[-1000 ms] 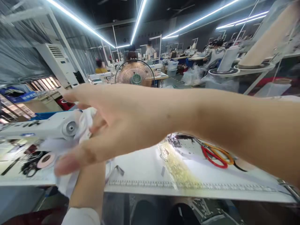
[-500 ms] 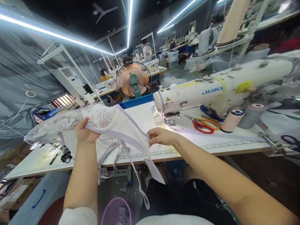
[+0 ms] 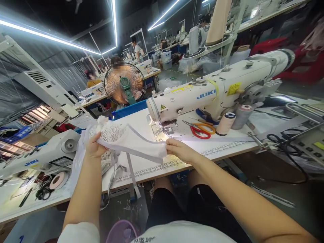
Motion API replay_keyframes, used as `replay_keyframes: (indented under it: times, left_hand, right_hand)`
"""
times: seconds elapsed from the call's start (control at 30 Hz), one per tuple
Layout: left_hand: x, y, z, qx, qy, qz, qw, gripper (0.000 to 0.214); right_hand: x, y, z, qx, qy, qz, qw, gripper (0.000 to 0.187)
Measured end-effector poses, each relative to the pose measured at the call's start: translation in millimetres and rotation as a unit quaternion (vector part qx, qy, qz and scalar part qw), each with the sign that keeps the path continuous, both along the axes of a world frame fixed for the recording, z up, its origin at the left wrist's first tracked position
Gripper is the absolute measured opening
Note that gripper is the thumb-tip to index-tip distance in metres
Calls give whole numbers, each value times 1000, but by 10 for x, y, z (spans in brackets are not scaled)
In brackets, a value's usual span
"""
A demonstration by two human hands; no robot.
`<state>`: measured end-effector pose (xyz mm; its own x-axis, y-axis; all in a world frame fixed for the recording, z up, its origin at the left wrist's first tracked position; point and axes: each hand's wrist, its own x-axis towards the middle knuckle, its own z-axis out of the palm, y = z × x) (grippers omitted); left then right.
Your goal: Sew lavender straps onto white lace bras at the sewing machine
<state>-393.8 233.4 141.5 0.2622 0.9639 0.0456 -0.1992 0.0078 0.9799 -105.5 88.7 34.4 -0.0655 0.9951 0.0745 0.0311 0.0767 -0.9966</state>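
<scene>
A white lace bra [image 3: 136, 143] is stretched between my two hands above the table's front edge. My left hand [image 3: 95, 145] grips it by the lace cup, thumb on top and fingers hidden beneath. At the other end, my right hand [image 3: 178, 150] pinches the tip of the bra's side band, close to the sewing machine's needle area. Thin straps [image 3: 132, 172] dangle from the bra over the table edge. The white sewing machine [image 3: 187, 101] stands just beyond my right hand, its lamp lighting the needle plate.
Red-handled scissors [image 3: 199, 135], orange-handled scissors [image 3: 207, 127] and a peach thread spool [image 3: 226, 124] lie right of the needle. A printed ruler [image 3: 144, 172] runs along the front edge. A second machine [image 3: 50, 148] stands left, a fan [image 3: 124, 84] behind, a purple bin [image 3: 121, 231] below.
The bra has been drawn in from the left and its band now lies flatter, nearer the needle area. My view has turned right, bringing the left machine into sight.
</scene>
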Motion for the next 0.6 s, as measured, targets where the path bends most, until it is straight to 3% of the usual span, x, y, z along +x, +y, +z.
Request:
replay_keyframes:
  times: [0.13, 0.23, 0.37, 0.47, 0.6]
  left_hand:
    - [148, 324, -274, -51, 79, 20, 995, 29]
    - [269, 495, -663, -111, 142, 33, 983, 27]
    - [295, 554, -1076, -152, 187, 57, 969, 27]
    - [143, 529, -1093, -150, 237, 60, 958, 26]
    - [-80, 335, -877, -97, 335, 62, 935, 28]
  right_hand:
    - [-49, 290, -122, -63, -118, -88, 987, 16]
    - [-63, 516, -285, -107, -240, -145, 954, 13]
    - [-114, 612, -426, -135, -370, -152, 907, 16]
    - [-165, 615, -440, -138, -431, -140, 881, 18]
    - [-178, 688, -419, -144, -480, -140, 854, 17]
